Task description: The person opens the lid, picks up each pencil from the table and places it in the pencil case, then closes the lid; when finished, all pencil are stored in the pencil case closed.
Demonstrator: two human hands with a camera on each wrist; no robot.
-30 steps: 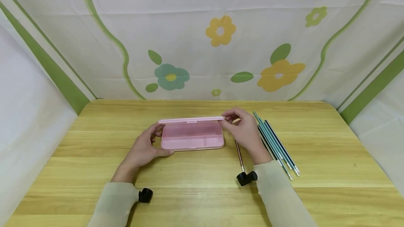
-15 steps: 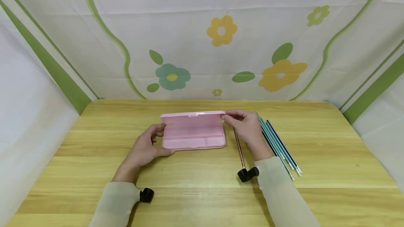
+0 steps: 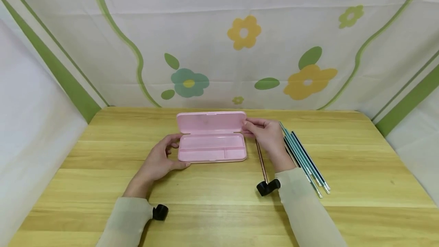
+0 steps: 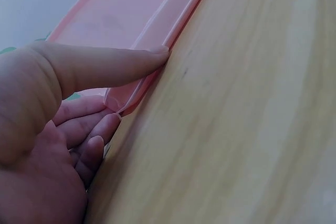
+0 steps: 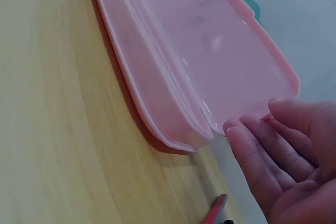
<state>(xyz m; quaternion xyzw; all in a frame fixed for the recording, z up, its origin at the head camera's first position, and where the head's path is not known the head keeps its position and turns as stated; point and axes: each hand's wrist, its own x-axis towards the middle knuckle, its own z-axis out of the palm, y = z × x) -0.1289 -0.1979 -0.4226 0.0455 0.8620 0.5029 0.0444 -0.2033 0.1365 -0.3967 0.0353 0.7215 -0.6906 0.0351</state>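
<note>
A pink pencil case point(image 3: 201, 154) lies on the wooden table with its lid point(image 3: 210, 122) raised and leaning back. Its inside shows one long compartment behind and two smaller ones in front, with nothing in them. My left hand point(image 3: 159, 159) grips the left end of the base; in the left wrist view the thumb point(image 4: 115, 65) lies along the front edge and the fingers curl at the end wall. With thumb and fingertips, my right hand point(image 3: 269, 136) pinches the lid's right edge, also seen in the right wrist view beside the lid point(image 5: 220, 51).
Several green and dark pencils point(image 3: 303, 155) with white eraser ends lie in a bunch right of my right forearm. One brownish-red pencil point(image 3: 261, 161) lies apart, between the case and that wrist. A flowered white curtain point(image 3: 212, 48) hangs behind the table's back edge.
My right hand has swung the lid up and back, from nearly edge-on over the case to standing wide behind it. The left hand keeps its grip on the base.
</note>
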